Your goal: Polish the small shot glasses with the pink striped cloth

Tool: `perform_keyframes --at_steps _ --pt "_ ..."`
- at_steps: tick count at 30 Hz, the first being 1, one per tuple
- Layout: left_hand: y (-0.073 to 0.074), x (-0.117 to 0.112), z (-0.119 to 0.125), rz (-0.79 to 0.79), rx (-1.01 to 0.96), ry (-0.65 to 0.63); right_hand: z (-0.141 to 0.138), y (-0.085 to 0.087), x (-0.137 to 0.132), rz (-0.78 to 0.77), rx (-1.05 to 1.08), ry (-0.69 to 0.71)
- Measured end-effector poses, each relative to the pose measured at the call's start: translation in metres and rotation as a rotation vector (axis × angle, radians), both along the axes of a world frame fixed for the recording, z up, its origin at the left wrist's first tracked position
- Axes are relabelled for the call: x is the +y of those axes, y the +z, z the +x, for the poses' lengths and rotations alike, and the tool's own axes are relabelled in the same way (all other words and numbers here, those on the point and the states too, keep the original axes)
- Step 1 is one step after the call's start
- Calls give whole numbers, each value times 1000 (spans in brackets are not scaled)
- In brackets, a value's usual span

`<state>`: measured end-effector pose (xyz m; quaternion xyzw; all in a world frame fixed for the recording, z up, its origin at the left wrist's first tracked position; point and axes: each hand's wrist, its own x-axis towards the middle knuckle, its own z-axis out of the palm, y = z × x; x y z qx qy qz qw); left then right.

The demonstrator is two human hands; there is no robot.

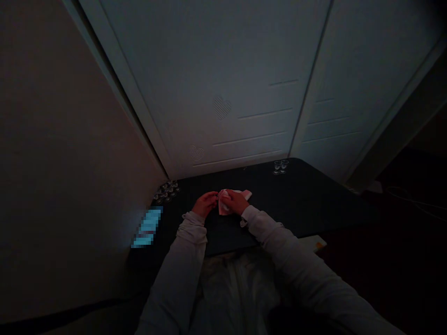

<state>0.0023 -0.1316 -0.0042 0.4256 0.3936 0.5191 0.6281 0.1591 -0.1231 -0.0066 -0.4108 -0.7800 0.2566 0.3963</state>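
Note:
Over the dark table (265, 209), my two hands meet close together in dim light. My right hand (236, 202) is closed round a pink and white cloth (225, 209), one end of which sticks out beyond the knuckles. Fingers of my left hand (205, 203) are curled at the cloth's left edge, pinching what looks like a small clear glass (217, 198). Most of that glass is hidden by the fingers and the cloth.
Several small stemmed glasses (166, 190) cluster at the table's back left corner. Two more stemmed glasses (281, 166) stand at the back right. A lit, blurred screen (148, 227) lies at the left edge. White panels (223, 70) rise behind the table.

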Motion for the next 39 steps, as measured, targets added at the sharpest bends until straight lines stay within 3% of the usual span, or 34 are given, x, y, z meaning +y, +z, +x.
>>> perform_keyframes --at_steps 22,29,39 --pt "-1 2 -2 -4 -107 7 0 3 -2 -44 4 -23" --pt "0 6 -8 -13 -209 101 0 -3 2 -37 25 -22" --pt "7 9 -24 -69 -555 358 -2 -5 2 -49 123 -18"
